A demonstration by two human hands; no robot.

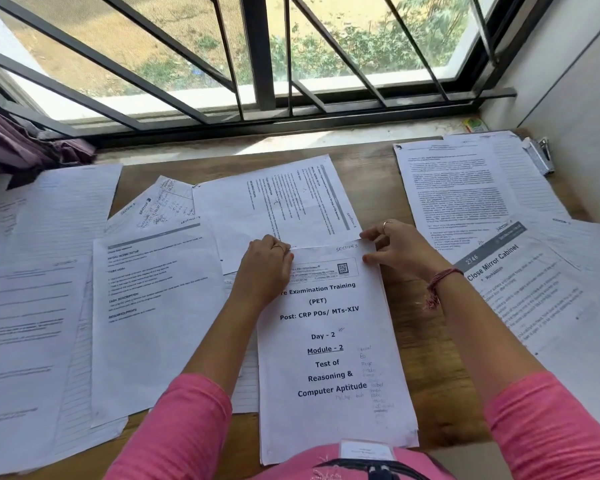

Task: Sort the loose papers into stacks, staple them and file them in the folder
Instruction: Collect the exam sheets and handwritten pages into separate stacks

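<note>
While left hand (pixel 265 268) hides title's start, both grips pinch paper stack (pixel 333 358) top corners; handwriting illegible.

Bright daylight entered through the barred window (pixel 291 53) ahead, glaring on the sill (pixel 291 138); wide-angle distortion bowed the edges, and distant print was blurred.

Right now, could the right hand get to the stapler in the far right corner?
Probably yes. The right hand is pinching the top edge of the PET test paper and would need to let go. The stapler lies uncovered beside the wall, only flat papers between.
</note>
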